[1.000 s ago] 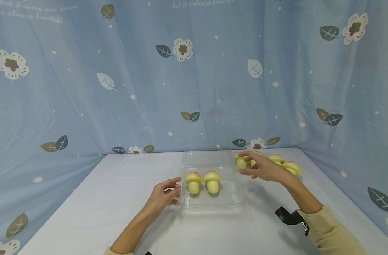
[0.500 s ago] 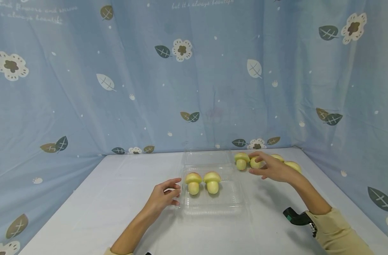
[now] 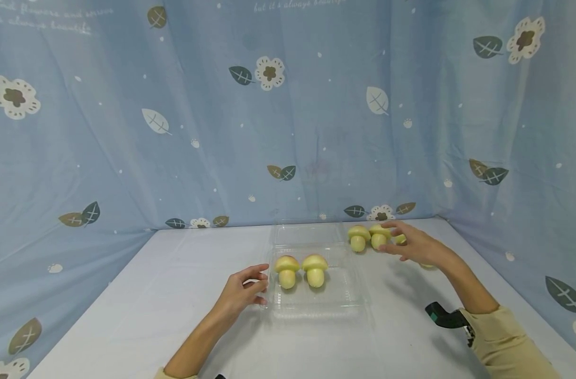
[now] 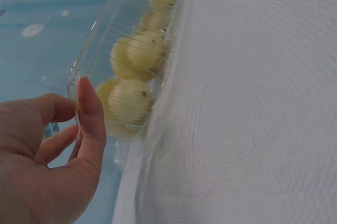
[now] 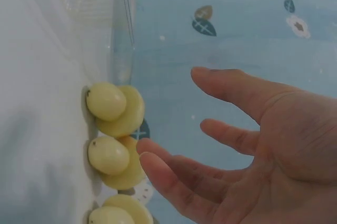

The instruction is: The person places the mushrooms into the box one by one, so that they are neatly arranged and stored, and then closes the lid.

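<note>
A clear plastic box lies opened on the table, holding two yellow-green mushroom-shaped pieces side by side. My left hand is at the box's left side; the left wrist view shows its thumb and a finger pinching the rim. More mushroom-shaped pieces stand right of the box. Above them hovers my right hand, fingers spread and slightly bent, holding nothing. It hides part of the row in the head view. In the right wrist view, a gap separates its fingertips from the nearest pieces.
The box's clear lid is folded back toward the blue patterned curtain, which closes off the back and sides. White cloth covers the table. A dark device sits on my right wrist.
My right hand has moved rightward along the row, uncovering the two pieces nearest the box and covering ones farther right. My left hand and the box have stayed put.
</note>
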### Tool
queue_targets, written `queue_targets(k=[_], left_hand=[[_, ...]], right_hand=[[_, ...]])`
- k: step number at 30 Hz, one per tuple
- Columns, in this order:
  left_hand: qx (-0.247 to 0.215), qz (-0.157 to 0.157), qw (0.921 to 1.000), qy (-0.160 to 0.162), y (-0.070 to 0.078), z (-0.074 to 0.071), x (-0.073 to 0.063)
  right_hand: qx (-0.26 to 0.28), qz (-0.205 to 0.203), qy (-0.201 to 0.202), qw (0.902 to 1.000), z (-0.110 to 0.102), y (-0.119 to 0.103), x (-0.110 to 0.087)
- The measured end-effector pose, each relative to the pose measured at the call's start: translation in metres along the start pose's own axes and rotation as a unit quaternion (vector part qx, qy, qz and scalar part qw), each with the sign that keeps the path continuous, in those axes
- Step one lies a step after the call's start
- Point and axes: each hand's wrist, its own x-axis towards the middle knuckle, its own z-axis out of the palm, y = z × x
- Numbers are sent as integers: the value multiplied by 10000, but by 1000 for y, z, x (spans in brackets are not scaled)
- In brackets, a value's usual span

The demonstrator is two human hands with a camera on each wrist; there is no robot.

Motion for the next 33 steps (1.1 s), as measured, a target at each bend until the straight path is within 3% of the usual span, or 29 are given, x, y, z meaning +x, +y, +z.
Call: queue_targets(k=[14,24,33], left_hand=[[29,57,10000,-63,0,-1,0],[7,41,10000,-40,2,-1,-1],[-15,59,9999,-95,1,-2,-1]], right_hand=[[-103,429,-122,9990,-16,15,-2],[-521,668,-61,9964,-25,19,-6],[-395,827,-42,9958,-36,34,-14]])
